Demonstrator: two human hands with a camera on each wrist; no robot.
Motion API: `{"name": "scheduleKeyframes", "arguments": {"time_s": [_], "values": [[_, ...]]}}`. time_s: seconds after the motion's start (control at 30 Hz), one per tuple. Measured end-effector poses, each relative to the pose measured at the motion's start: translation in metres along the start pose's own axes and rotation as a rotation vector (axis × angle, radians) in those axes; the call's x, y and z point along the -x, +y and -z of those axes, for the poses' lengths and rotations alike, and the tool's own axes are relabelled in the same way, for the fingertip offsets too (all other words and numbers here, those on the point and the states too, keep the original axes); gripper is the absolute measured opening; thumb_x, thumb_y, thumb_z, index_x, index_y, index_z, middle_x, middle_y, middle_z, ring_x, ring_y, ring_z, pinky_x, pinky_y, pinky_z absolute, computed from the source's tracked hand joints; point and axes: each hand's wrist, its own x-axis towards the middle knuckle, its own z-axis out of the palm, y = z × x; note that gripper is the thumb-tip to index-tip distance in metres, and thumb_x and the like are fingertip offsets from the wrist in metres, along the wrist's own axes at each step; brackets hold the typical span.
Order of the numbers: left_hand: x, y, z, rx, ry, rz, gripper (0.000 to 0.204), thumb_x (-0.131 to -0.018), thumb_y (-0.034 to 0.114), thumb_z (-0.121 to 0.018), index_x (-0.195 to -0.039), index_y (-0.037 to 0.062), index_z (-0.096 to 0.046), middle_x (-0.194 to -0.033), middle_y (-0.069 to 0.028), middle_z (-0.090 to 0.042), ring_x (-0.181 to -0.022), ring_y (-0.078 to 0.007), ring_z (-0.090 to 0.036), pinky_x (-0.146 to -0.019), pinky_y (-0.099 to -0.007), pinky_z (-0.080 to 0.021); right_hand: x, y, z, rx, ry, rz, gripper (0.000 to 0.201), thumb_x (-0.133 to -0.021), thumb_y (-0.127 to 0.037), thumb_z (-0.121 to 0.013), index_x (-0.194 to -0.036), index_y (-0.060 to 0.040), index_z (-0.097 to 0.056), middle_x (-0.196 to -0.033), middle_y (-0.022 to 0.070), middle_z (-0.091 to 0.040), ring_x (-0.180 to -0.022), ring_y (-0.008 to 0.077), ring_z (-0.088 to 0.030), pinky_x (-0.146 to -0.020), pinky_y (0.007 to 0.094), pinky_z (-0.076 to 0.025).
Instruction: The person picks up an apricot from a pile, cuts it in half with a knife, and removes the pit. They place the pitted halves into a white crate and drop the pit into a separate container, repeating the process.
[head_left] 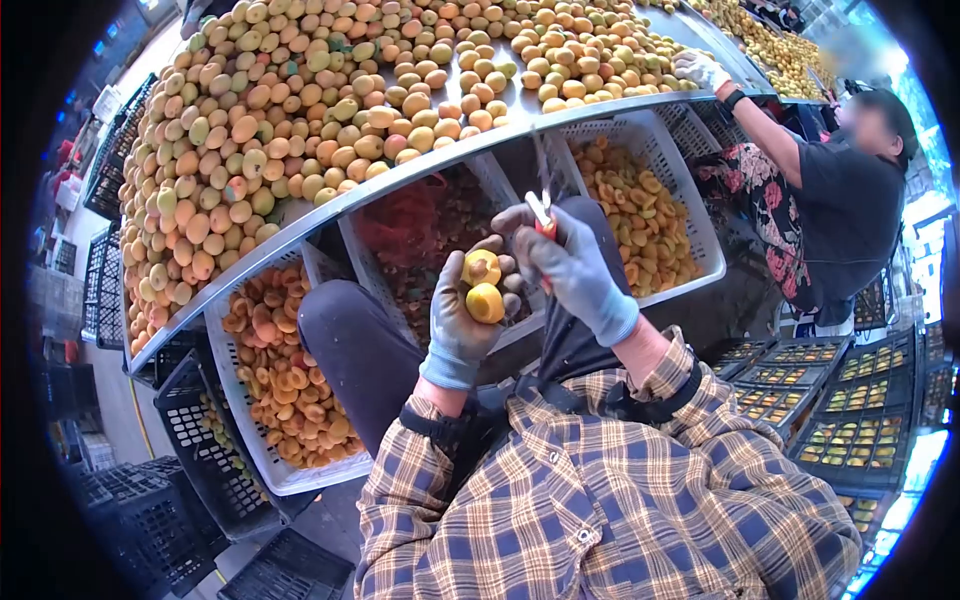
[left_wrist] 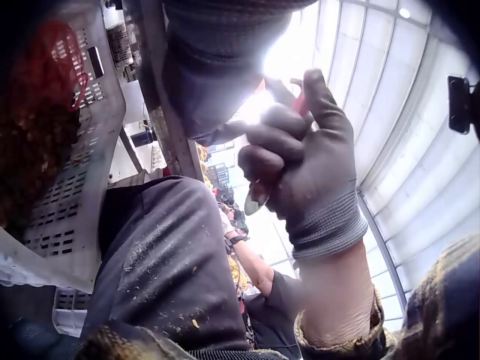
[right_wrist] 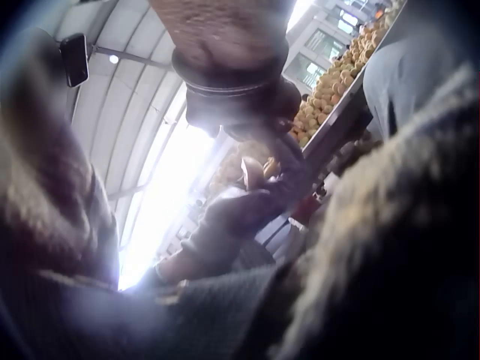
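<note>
In the head view my gloved left hand holds a cut apricot, its thumb along one side and its fingers behind. The upper half shows a brownish centre; the lower half is smooth and yellow. Close to the right, my gloved right hand grips a small red-and-white hand tool, fingers curled round it. The left wrist view shows the right hand with a pale, blade-like tip below the fist. Much of the tool is hidden by the fingers.
Whole apricots cover a metal-edged table ahead. Below it stand white crates, with apricot halves at left, more halves at right, and dark scraps with red netting between. Another person sits at right near black crates.
</note>
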Motion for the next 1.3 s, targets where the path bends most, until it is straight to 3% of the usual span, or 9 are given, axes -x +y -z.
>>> {"name": "scheduleKeyframes", "arguments": {"time_s": [0.23, 0.33, 0.37, 0.5, 0.57, 0.83, 1.0, 1.17, 1.3], "values": [[0.004, -0.016, 0.0, -0.141, -0.045, 0.269, 0.048, -0.097, 0.048, -0.041, -0.116, 0.0056, -0.052, -0.092, -0.0128, -0.061, -0.073, -0.0237, -0.062, -0.059, -0.0305, -0.052, -0.008, -0.004, -0.006, -0.257, 0.078, 0.255, 0.017, -0.09, -0.009, -0.051, -0.094, 0.0028, -0.062, -0.054, -0.0062, -0.041, -0.045, 0.0, -0.032, -0.044, 0.0187, -0.025], [0.005, -0.021, 0.008, 0.037, -0.109, 0.417, 0.038, -0.096, 0.04, -0.047, -0.111, 0.005, -0.052, -0.102, -0.0111, -0.059, -0.093, -0.0243, -0.06, -0.079, -0.0361, -0.053, -0.005, 0.001, -0.003, -0.235, 0.099, 0.223, 0.017, -0.09, -0.012, -0.053, -0.09, 0.0025, -0.062, -0.054, -0.0063, -0.042, -0.045, 0.0, -0.032, -0.043, 0.0186, -0.025], [0.003, -0.024, 0.024, -0.788, -0.028, 0.277, 0.028, -0.092, 0.024, -0.047, -0.112, 0.0057, -0.051, -0.111, -0.0089, -0.056, -0.11, -0.0229, -0.052, -0.103, -0.0407, -0.039, -0.005, 0.006, -0.001, -0.254, 0.082, 0.213, 0.02, -0.091, -0.015, -0.054, -0.086, 0.0018, -0.062, -0.053, -0.0065, -0.042, -0.045, -0.0003, -0.032, -0.043, 0.0186, -0.024], [-0.002, -0.028, 0.03, -0.712, -0.055, 0.385, 0.031, -0.084, 0.015, -0.045, -0.113, 0.0054, -0.049, -0.119, -0.0092, -0.051, -0.12, -0.0219, -0.044, -0.114, -0.0414, -0.021, -0.002, 0.017, 0.002, -0.076, 0.081, 0.198, 0.024, -0.092, -0.02, -0.056, -0.082, 0.0006, -0.062, -0.059, -0.0042, -0.049, -0.048, 0.0002, -0.038, -0.045, 0.0172, -0.028], [-0.001, -0.039, 0.023, -0.61, 0.159, 0.102, 0.044, -0.097, 0.049, -0.042, -0.103, 0.0072, -0.054, -0.079, -0.0079, -0.059, -0.061, -0.0164, -0.059, -0.047, -0.0265, -0.049, -0.003, 0.024, 0.007, -0.069, 0.048, 0.178, 0.025, -0.093, -0.021, -0.055, -0.083, 0.0003, -0.061, -0.062, -0.003, -0.05, -0.049, 0.0008, -0.039, -0.045, 0.0172, -0.029], [0.004, -0.028, 0.009, -0.431, 0.17, 0.23, 0.032, -0.099, 0.035, -0.043, -0.101, 0.0072, -0.057, -0.082, -0.0032, -0.062, -0.066, -0.0103, -0.058, -0.06, -0.0213, -0.048, -0.014, 0.027, 0.009, -0.582, 0.126, -0.052, 0.034, -0.096, -0.037, -0.05, -0.077, -0.0089, -0.052, -0.052, -0.0076, -0.025, -0.041, 0.0043, -0.024, -0.04, 0.0214, -0.022], [0.004, -0.03, 0.008, -0.337, 0.109, 0.284, 0.032, -0.099, 0.035, -0.043, -0.097, 0.0074, -0.059, -0.082, -0.0045, -0.064, -0.064, -0.0115, -0.059, -0.058, -0.0227, -0.049, -0.02, 0.038, 0.021, -0.911, 0.061, -0.194, 0.031, -0.097, -0.037, -0.049, -0.078, -0.013, -0.052, -0.05, -0.0102, -0.023, -0.04, 0.0035, -0.021, -0.039, 0.0213, -0.022], [0.004, -0.026, 0.005, -0.297, -0.006, 0.314, 0.033, -0.098, 0.036, -0.044, -0.097, 0.0062, -0.058, -0.081, -0.0051, -0.064, -0.063, -0.0127, -0.058, -0.056, -0.0223, -0.048, -0.022, 0.037, 0.017, -0.838, 0.117, -0.142, 0.032, -0.097, -0.037, -0.049, -0.078, -0.0112, -0.052, -0.05, -0.0091, -0.021, -0.04, 0.0043, -0.021, -0.039, 0.0207, -0.023], [0.004, -0.023, -0.001, -0.614, 0.201, 0.146, 0.049, -0.096, 0.052, -0.041, -0.107, 0.0068, -0.055, -0.08, -0.005, -0.059, -0.068, -0.0134, -0.059, -0.05, -0.0224, -0.046, -0.01, 0.02, 0.016, -0.493, 0.128, 0.089, 0.028, -0.095, -0.031, -0.054, -0.082, -0.007, -0.055, -0.051, -0.0073, -0.03, -0.041, 0.003, -0.029, -0.039, 0.0214, -0.025]]}}
